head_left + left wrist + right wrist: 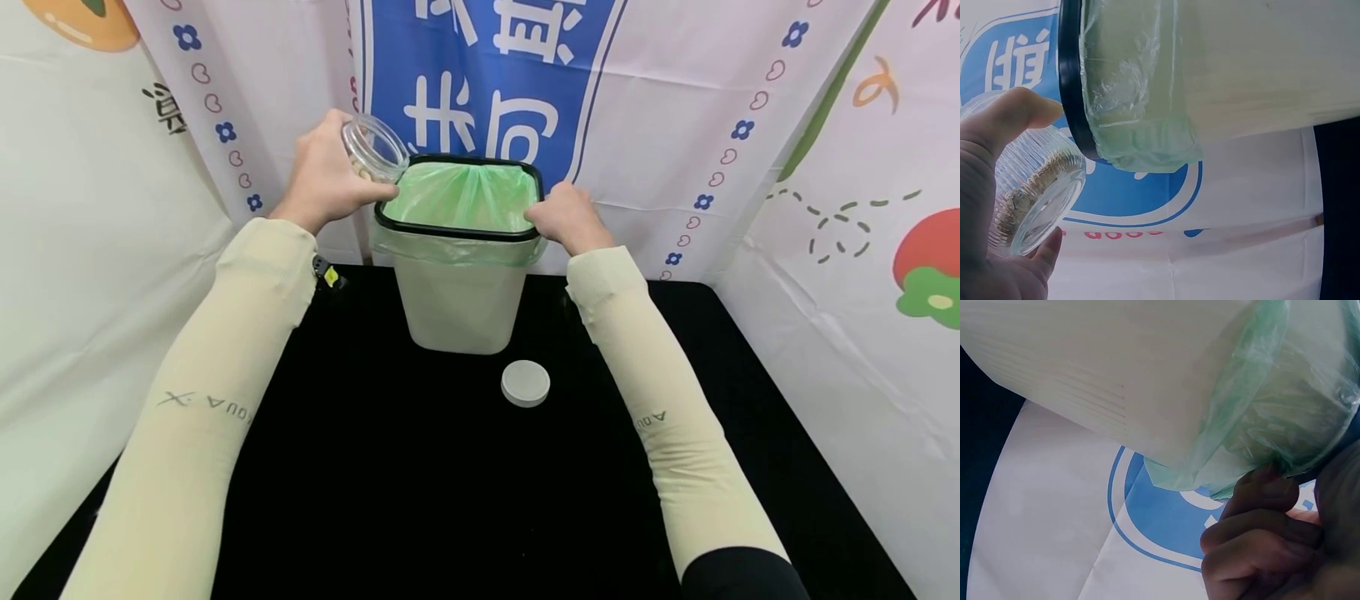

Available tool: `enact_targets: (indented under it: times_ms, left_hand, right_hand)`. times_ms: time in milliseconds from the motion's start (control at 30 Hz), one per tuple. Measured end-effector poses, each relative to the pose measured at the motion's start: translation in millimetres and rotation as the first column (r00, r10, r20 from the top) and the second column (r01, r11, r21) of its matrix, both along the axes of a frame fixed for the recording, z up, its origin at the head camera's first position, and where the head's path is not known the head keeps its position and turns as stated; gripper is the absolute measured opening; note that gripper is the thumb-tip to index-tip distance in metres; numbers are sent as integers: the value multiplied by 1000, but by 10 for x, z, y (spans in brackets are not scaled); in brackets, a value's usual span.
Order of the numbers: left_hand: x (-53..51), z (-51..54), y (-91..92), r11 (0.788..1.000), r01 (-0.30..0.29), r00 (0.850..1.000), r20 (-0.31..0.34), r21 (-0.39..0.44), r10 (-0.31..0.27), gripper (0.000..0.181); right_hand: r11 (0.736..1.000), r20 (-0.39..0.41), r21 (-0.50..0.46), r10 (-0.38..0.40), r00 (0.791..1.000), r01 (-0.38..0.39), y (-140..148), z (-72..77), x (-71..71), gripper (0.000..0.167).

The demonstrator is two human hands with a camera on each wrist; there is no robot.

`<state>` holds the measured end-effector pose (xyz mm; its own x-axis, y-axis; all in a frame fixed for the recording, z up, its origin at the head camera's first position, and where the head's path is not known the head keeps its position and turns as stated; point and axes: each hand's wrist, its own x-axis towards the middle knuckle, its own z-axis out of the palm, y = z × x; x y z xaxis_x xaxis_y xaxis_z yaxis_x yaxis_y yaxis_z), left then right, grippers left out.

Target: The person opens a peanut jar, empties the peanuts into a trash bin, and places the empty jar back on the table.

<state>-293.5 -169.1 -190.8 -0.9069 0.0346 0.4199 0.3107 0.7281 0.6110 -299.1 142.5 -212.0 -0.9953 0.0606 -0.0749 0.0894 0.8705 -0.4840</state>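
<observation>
Head view, upper centre: the left hand's (330, 172) fingers grasp the tilted jar (375, 148), lid (525, 383) off, contents (1032, 186) seemingly left to empty; the right hand's (567, 217) grip the bin rim (457, 232).

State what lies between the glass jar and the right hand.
In the head view, the bin with its green bag stands between the jar and the right hand.

Clear jar (375, 148) in left fingers (377, 192), right fingers (543, 215) at green-lined bin (461, 300)

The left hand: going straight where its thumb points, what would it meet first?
Probably the black bin rim, right by the left hand's thumb tip; any gap is hard to judge.
</observation>
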Motion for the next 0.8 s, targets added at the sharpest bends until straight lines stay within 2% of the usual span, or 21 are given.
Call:
enact_targets:
  times_ms: [167, 500, 800]
  left_hand:
    - [-4, 12, 5, 998, 23, 999, -32, -52, -24, 93]
    - [3, 84, 43, 995, 41, 999, -32, -87, -44, 93]
    - [10, 104, 43, 988, 60, 997, -29, -142, -65, 91]
  right_hand:
    - [1000, 3, 0, 2, 1000, -2, -13, 0, -5, 19]
    - [1000, -11, -8, -5, 1000, 5, -4, 2, -9, 17]
    - [1000, -18, -12, -8, 1000, 8, -3, -10, 1, 16]
